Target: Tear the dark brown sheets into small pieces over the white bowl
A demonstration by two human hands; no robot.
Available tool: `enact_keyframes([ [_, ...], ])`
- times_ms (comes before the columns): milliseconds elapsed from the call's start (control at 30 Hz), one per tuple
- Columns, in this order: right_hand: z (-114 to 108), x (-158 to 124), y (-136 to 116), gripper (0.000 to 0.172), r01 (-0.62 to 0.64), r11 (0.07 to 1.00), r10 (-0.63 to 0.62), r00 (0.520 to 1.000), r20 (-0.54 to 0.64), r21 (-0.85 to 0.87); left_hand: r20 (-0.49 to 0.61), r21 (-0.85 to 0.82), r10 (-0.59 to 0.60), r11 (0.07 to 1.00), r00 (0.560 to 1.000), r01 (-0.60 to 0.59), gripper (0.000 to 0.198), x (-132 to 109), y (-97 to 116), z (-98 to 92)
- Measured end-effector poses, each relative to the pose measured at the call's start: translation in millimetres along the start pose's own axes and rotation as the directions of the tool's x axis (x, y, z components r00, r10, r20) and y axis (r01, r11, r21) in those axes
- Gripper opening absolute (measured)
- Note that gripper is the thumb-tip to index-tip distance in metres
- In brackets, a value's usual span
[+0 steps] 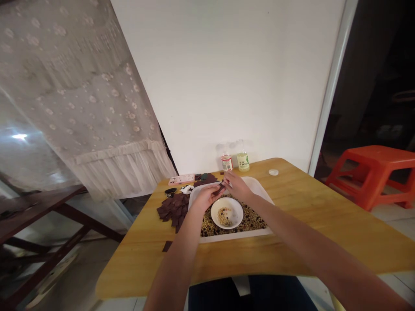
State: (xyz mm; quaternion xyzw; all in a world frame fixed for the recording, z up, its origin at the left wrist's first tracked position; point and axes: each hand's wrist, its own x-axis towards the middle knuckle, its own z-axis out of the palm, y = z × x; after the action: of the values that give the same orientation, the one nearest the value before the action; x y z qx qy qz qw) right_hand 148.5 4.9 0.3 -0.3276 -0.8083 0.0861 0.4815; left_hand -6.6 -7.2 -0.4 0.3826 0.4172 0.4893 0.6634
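My left hand (208,197) and my right hand (237,186) meet above the far part of a white tray (259,190). Between their closed fingertips is a small dark brown piece (222,187), like the flat squares piled nearby; its material is too small to make out. Just below the hands stands a white bowl (238,212) with a dark rim, holding some pale round beads or beans (223,217). Around the bowl, the tray is covered with mixed pale and dark beads or beans (251,222). A heap of dark brown squares (177,209) lies left of the tray.
A pink phone-like object (181,179), a black item (170,190) and a white item (187,189) lie at the back left. Two bottles (226,162) (243,161) stand by the wall. A white lid (273,172) lies to their right. An orange stool (379,168) stands beyond the table.
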Motion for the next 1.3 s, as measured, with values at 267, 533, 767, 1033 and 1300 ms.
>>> enact_keyframes([
  [267,0.4,0.2,-1.5,0.018,0.007,1.000,-0.007,1.000,0.002,-0.004,-0.001,-0.009,0.008,1.000,1.000,-0.008,0.012,-0.9,0.1,0.7],
  [533,2.2,0.2,2.1,0.017,0.022,1.000,-0.022,1.000,-0.009,-0.015,-0.010,-0.004,-0.002,1.000,1.000,0.002,0.013,-1.2,1.2,2.2],
  [767,2.1,0.6,1.4,0.019,0.005,1.000,-0.006,0.999,-0.035,-0.029,0.004,-0.013,0.004,1.000,1.000,-0.004,0.011,-0.9,0.0,1.1],
  [1033,2.9,0.4,0.9,0.019,0.002,1.000,-0.003,0.999,-0.034,-0.026,0.013,-0.004,0.004,1.000,1.000,-0.004,0.010,1.5,-1.1,-1.2],
  [1300,2.9,0.3,2.7,0.019,0.007,1.000,-0.008,1.000,-0.027,-0.014,0.001,0.018,-0.017,1.000,1.000,0.017,0.012,-0.8,1.7,0.4],
])
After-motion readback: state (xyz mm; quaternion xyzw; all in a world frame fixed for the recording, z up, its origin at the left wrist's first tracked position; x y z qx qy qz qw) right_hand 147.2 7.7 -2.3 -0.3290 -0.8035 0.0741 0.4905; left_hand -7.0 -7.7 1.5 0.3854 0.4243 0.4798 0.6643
